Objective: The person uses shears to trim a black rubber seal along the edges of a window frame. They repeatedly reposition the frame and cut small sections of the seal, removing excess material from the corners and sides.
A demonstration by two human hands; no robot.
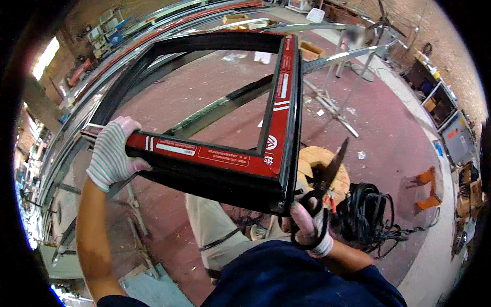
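Observation:
A rectangular black window-type frame (220, 181), with red printed film along two of its sides, is held tilted in front of me. My left hand (113, 152), in a white glove with green stripes, closes around the frame's near-left end. Close to the near-right corner, my gloved right hand (311, 227) holds a pair of dark scissors (330, 171) by the handles. The blades point up and away, just to the right of the frame. Whether the right fingers also touch the frame's corner, I cannot tell.
On the floor at right lies a tangled coil of black strip (365, 212), beside a round tan wooden piece (309, 158). An orange bracket-shaped piece (429, 189) lies farther right. A long metal bar (220, 110) runs behind the frame. Shelving (434, 102) lines the right wall.

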